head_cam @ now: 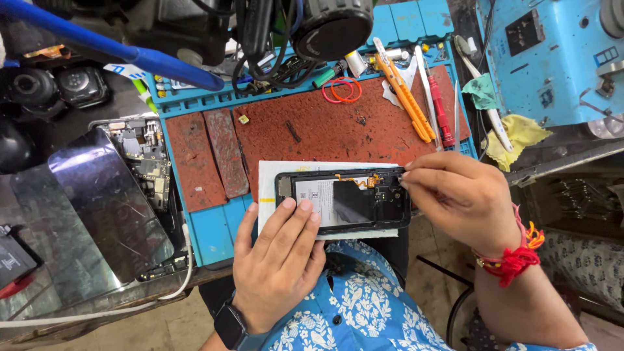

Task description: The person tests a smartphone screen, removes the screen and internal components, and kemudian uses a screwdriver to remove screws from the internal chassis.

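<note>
Both hands work on an opened phone [343, 200], back cover off, lying on white paper [273, 175] at the near edge of a blue work mat [211, 234]. Left hand [276, 260] rests flat, fingers spread, pressing the phone's lower left edge. Right hand [458, 195] has fingertips pinched together at the phone's upper right corner; what they grip cannot be made out.

1. Orange tool [406, 97] and red screwdriver [440, 114] lie side by side on the red mat [325, 130].
2. Rubber bands [342, 90] lie near the mat's top edge.
3. Yellow cloth [520, 136] lies right of the mat.
4. Dark glass panels [97, 201] lie left, over a circuit board [146, 156].
</note>
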